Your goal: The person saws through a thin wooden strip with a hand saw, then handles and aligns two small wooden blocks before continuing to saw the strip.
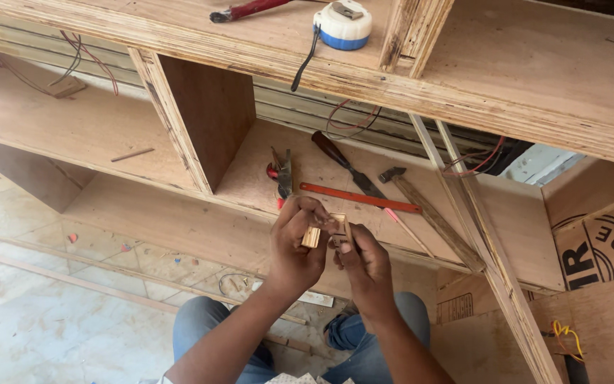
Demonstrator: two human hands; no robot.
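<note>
My left hand (295, 244) and my right hand (365, 264) meet in front of me, just above the front edge of a plywood shelf (179, 220). Between them they hold a small wooden block (314, 235) and a thin pale piece (340, 222) pressed against it. The left hand's fingers curl over the block from above. From below, the thumb and fingers of the right hand pinch the thin piece. Which hand bears the block's weight I cannot tell.
On the shelf lie pliers (281, 176), a chisel (346, 163), a red hacksaw blade (359, 198), a hammer (428, 210) and a pencil (401, 221). A tape measure (343, 23) sits on the upper board. Loose wires (349, 121) run behind. My knees in jeans (204, 323) are below.
</note>
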